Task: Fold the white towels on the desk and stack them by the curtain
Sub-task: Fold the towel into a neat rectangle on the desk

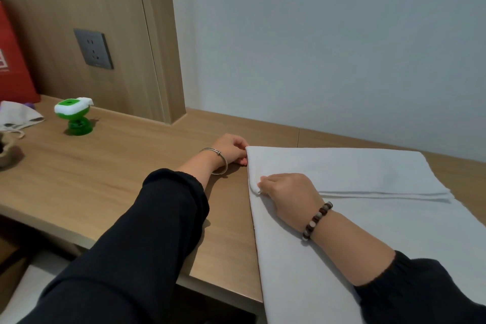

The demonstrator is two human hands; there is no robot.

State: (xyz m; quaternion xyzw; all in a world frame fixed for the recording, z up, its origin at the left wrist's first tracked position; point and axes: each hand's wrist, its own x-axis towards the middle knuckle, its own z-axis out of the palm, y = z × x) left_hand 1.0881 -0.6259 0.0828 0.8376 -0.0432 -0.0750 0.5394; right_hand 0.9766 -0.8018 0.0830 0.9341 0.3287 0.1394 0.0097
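Note:
A large white towel lies on the wooden desk at the right, its far part folded over onto the near part, which hangs past the desk's front edge. My left hand pinches the folded layer's far left corner. My right hand pinches the near left corner of that folded layer, fingers curled on the cloth. Both arms wear black sleeves; a metal bangle is on the left wrist and a bead bracelet on the right. No curtain is in view.
A green and white gadget stands on the desk at the left, with a cloth pouch and a red box behind it. A wall socket sits in the wood panel. A grey wall runs behind the towel.

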